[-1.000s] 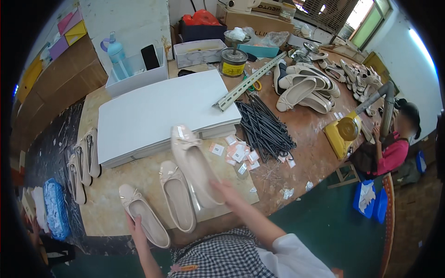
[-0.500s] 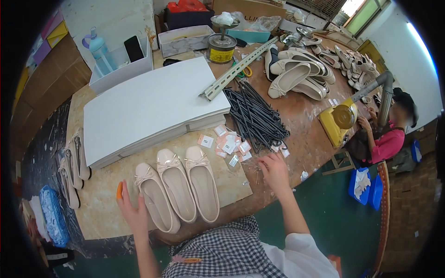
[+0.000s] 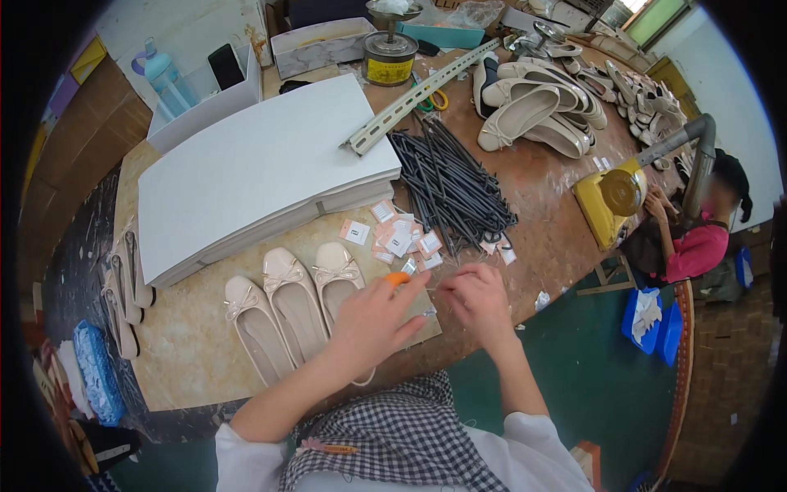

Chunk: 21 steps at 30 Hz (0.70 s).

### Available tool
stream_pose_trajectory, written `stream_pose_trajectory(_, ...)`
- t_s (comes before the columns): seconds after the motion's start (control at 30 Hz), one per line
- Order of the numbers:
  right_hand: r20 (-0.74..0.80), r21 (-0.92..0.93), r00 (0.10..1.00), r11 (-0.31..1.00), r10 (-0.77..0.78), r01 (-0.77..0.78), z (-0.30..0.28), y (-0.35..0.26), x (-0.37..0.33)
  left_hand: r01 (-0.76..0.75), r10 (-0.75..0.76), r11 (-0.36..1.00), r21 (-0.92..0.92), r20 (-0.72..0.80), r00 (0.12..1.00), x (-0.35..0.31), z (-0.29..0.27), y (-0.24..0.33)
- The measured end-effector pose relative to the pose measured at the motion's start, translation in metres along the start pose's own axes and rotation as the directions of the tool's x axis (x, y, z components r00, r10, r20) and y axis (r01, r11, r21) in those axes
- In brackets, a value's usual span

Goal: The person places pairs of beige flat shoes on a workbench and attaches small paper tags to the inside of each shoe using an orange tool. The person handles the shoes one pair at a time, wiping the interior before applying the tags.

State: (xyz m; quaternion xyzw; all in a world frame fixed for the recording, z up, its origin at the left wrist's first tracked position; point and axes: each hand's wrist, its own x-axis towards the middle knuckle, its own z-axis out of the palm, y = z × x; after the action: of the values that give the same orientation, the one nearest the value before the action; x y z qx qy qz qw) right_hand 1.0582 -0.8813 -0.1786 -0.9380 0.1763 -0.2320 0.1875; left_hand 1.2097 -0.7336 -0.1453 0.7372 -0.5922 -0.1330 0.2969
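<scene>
Three beige ballet flats with bows (image 3: 287, 307) stand side by side in front of me, toes pointing away. My left hand (image 3: 365, 328) has crossed over the rightmost one and hides part of it. Its fingers reach out with the thumb apart, and an orange cover sits on one fingertip. Close to its right, my right hand (image 3: 478, 302) has its fingers pinched together above the table edge; what they hold, if anything, is too small to make out. Just beyond both hands lie loose paper tags (image 3: 399, 239) and a heap of dark thin rods (image 3: 451, 184).
A stack of white board (image 3: 254, 172) fills the back left, with a slotted metal bar (image 3: 418, 98) across its corner. More flats (image 3: 537, 107) are piled behind the rods. On the right are a yellow machine (image 3: 607, 201) and a seated person (image 3: 697, 246). Several flats (image 3: 123, 287) lie far left.
My left hand has moved right from beside the leftmost flat to near my right hand. My right hand's fingers have drawn together into a pinch. The view has shifted slightly.
</scene>
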Motion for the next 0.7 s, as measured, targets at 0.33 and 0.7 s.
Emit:
stream_pose_trajectory(0.33,-0.041,-0.163,0.997,0.984,0.060,-0.066,-0.008,0.034,-0.020,0.103,-0.104,0.995,0.010,0.119,0.987,0.004,0.040,-0.037)
stream_pose_trajectory(0.7,0.387,0.699,0.717,0.323,0.580,-0.638,0.038,-0.003,-0.034,0.201,-0.186,0.961,-0.187,0.094,0.978,0.002,0.043,-0.019)
